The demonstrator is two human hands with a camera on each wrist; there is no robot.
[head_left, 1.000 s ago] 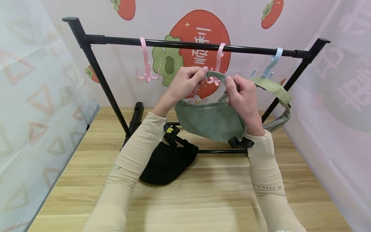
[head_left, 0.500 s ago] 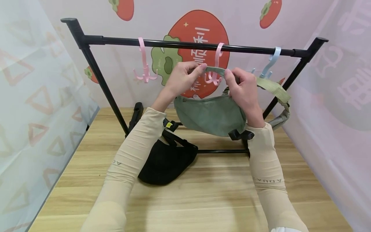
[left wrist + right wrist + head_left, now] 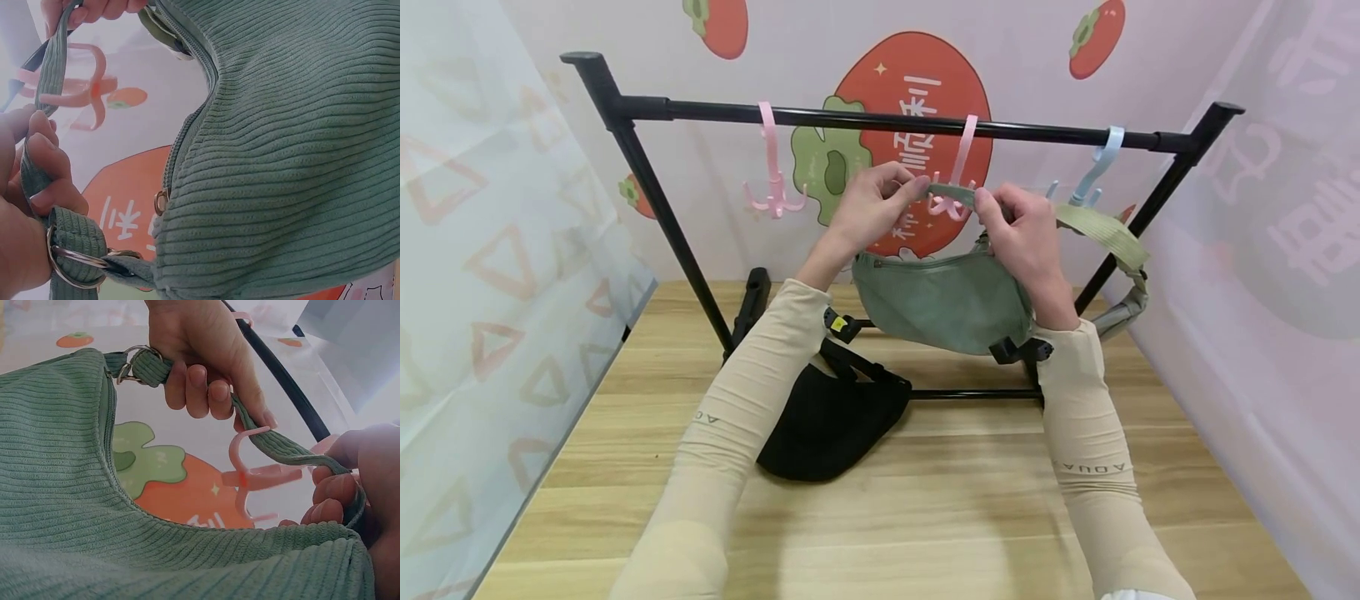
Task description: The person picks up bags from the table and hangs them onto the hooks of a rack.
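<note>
A green corduroy shoulder bag (image 3: 940,304) hangs below both hands, its zipper along the upper edge. My left hand (image 3: 876,204) pinches the bag's strap (image 3: 952,194) near a metal ring (image 3: 78,257). A short way to the right, my right hand (image 3: 1021,233) grips the same strap, so a short piece spans the two hands. That span overlaps the prongs of the middle pink hook (image 3: 962,158) in the head view. In the right wrist view, a prong of the pink hook (image 3: 250,478) meets the strap's edge beside the left thumb.
A black rack bar (image 3: 865,122) carries another pink hook (image 3: 773,167) on the left and a blue hook (image 3: 1097,167) on the right. Behind the right hand hangs a pale green strap (image 3: 1105,233). A black cap (image 3: 835,425) lies on the wooden table (image 3: 925,533).
Both hands lifted the bag a little, then the strap between them came down slightly onto the middle hook's prongs. The cap has stayed in place.
</note>
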